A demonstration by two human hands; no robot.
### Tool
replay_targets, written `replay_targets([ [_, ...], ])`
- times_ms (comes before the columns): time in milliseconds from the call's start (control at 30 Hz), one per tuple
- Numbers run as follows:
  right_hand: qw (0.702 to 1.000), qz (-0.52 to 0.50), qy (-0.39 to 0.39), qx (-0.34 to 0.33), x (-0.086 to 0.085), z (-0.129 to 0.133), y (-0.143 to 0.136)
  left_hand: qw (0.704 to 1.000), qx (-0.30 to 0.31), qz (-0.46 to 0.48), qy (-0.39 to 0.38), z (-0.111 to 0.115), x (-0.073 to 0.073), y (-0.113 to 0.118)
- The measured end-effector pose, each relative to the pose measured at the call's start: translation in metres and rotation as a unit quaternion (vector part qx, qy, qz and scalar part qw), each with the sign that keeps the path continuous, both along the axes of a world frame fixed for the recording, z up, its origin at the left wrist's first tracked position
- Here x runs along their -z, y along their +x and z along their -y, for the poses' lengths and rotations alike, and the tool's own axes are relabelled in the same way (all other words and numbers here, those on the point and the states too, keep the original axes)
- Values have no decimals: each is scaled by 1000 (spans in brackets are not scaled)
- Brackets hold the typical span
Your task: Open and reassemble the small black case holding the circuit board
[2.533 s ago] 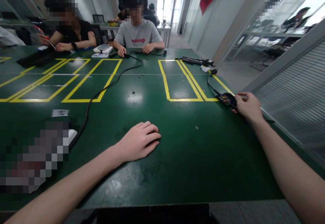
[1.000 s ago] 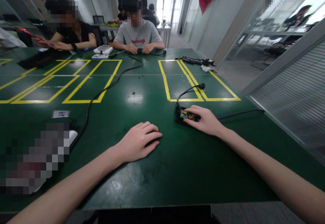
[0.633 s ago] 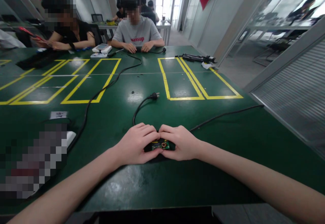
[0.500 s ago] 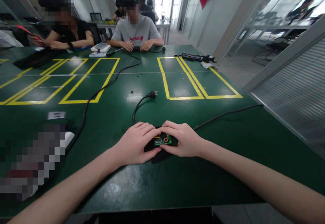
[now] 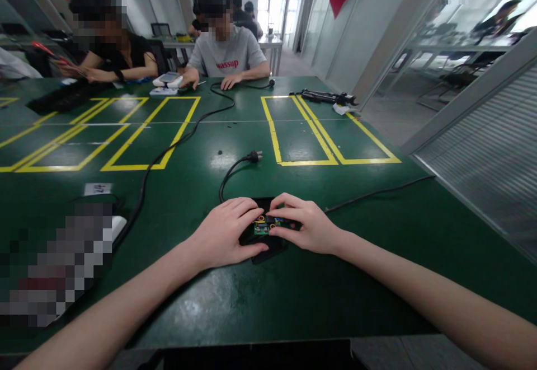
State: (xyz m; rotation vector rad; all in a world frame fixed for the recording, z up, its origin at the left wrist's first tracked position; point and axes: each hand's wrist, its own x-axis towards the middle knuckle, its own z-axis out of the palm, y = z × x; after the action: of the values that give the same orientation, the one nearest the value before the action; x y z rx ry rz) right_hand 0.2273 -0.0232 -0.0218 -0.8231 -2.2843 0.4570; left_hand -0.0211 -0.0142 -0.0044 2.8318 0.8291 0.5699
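Both of my hands work at close quarters over a green desk (image 5: 352,297), a small green circuit board (image 5: 260,229) with copper-coloured coils lying between them near the front edge. My right hand (image 5: 308,225) takes the board's right end between thumb and fingertips, dark wires showing in the gap. My left hand (image 5: 229,231) arches over the left side of a black casing (image 5: 271,251) beneath the board, thumb on its near part and fingers by the far part; whether it grips, I cannot tell. The two hands stand just apart. Beyond my left fingers, a short black cable (image 5: 223,182) curves up to a plug (image 5: 254,157), its prongs pointing right, while a thinner cord (image 5: 377,192) runs from behind my right hand toward the right edge. To my left lie a blurred-out object (image 5: 67,263) and a small paper label (image 5: 98,189). Yellow tape (image 5: 308,163) marks out rectangles farther off. Across from me, a person in a grey T-shirt (image 5: 229,51) sits with one hand beside a white device (image 5: 168,80); at far left, a person in black (image 5: 134,56) holds something red.
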Motion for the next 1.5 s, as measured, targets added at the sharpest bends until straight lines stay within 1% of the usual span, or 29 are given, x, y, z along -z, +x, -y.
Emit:
replay_targets([
  [233,999,27,-6,34,3,-1,-3,1000,22,-3,-7,-6,-1,-2],
  [467,999,31,-27,15,0,3,-5,1000,3,12,-2,-4,1,-2],
  [667,997,17,-27,65,0,3,-8,999,-8,38,18,-5,1,-1],
  [767,997,22,-25,76,-1,2,-9,999,-15,41,30,-7,1,-2],
  [900,996,30,-26,74,-2,2,-9,998,-18,32,47,-11,1,-6],
  [1033,996,52,-16,69,-3,1,-7,998,-7,-25,54,-13,1,-9],
  [1133,994,75,-14,74,-4,1,-6,996,-14,-54,73,-12,1,-9],
  [1267,992,94,-6,82,-4,1,-6,996,-11,-42,76,-12,4,-11],
  [1367,994,79,-3,75,-4,1,-6,997,-10,-21,74,-14,6,-13],
  [1500,995,67,-11,71,-10,-3,3,996,-9,0,91,-17,5,-15],
])
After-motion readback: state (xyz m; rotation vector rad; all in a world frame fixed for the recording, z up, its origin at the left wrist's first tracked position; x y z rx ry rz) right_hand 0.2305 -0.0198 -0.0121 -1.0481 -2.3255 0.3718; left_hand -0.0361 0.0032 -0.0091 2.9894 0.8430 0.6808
